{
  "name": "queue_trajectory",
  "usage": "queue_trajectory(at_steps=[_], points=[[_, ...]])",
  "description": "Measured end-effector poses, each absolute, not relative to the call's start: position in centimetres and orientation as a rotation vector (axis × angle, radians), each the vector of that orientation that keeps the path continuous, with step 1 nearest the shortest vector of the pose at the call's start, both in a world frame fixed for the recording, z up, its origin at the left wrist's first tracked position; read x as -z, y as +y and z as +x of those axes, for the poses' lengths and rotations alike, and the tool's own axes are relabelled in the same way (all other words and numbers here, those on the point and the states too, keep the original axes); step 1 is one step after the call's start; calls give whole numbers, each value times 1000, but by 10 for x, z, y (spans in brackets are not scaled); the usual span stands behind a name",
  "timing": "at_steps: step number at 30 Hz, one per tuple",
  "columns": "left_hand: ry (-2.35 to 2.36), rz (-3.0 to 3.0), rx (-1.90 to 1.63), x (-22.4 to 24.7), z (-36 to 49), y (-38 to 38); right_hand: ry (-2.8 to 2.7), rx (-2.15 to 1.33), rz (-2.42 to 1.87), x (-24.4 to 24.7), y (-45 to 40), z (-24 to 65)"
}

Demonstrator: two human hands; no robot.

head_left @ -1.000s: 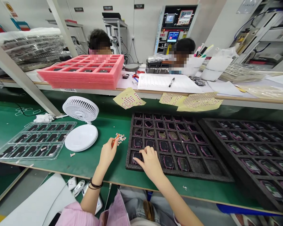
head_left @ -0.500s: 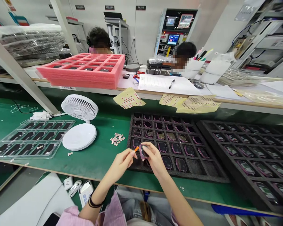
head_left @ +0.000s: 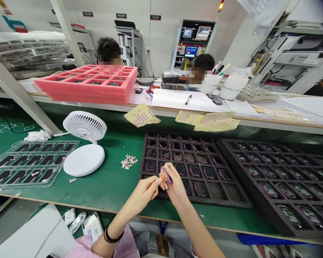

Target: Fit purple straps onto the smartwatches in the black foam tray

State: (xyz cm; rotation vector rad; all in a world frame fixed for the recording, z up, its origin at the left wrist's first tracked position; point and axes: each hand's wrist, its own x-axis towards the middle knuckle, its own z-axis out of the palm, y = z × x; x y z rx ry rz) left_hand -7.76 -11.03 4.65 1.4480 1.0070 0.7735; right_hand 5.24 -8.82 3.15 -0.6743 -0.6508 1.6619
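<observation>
My left hand point(head_left: 145, 190), with a black band at the wrist, pinches a thin orange stick-like tool point(head_left: 163, 177). Its tip meets the edge of a purple-framed smartwatch body point(head_left: 167, 174), which my right hand point(head_left: 175, 186) grips tilted on its side. The fingers cover most of the watch. Both hands are above the near left part of a black foam tray point(head_left: 233, 192), where similar watch bodies point(head_left: 195, 170) lie in the pockets. Left of this tray, a small pile of pale tabs point(head_left: 129, 161) rests on the green bench point(head_left: 118, 190).
A second foam tray point(head_left: 261, 195) of watch parts stands at right. On the left are a white fan point(head_left: 84, 159) and a clear tray point(head_left: 50, 182) of black parts. A shelf point(head_left: 167, 111) behind carries pink foam trays point(head_left: 88, 96). Two people sit beyond it.
The watch body has turned edge-up in my right hand, showing its purple side. My left hand has brought the orange tool rightward against it. The camera view has shifted slightly.
</observation>
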Motion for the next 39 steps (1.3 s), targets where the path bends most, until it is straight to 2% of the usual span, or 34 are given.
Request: queue_trajectory(at_steps=[17, 25, 32, 39], points=[[948, 1405, -775, -49, -76, -111, -626, -1757, -545, -39, -89, 56], [997, 1447, -734, -50, -81, -110, -810, -1581, -714, -35, -91, 60], [873, 1347, -735, -47, -78, -109, -568, -1922, -480, -31, -93, 54], [972, 1294, -813, -39, -71, -109, -505, -1894, -533, -21, -87, 52]])
